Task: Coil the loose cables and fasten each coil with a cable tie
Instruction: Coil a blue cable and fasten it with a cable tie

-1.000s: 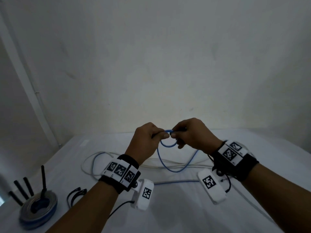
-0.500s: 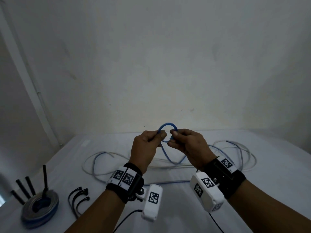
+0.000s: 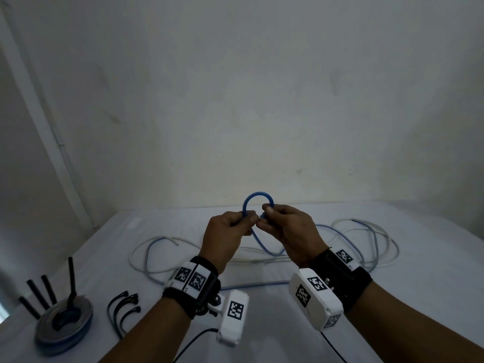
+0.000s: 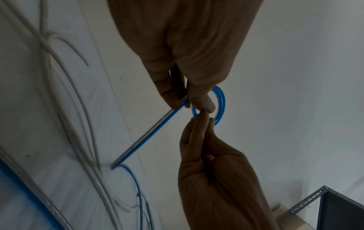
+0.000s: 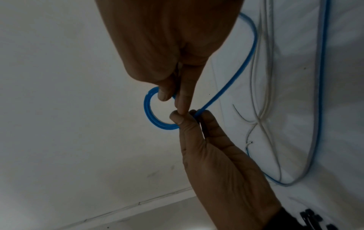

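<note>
No readable text, brand names or numbers in any view. Only markings: black-and-white square fiducial codes on the left wristband (image 3: 192, 280), the right wristband (image 3: 343, 256) and both white wrist camera housings (image 3: 234, 311) (image 3: 313, 294). Tiny print beside the left wristband's codes, too small to read.

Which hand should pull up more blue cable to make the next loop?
Probably the right hand. The left hand pinches the small loop of thin blue cable where it crosses, so it should keep its grip. The slack blue cable trails down to the white table on the right hand's side.
</note>
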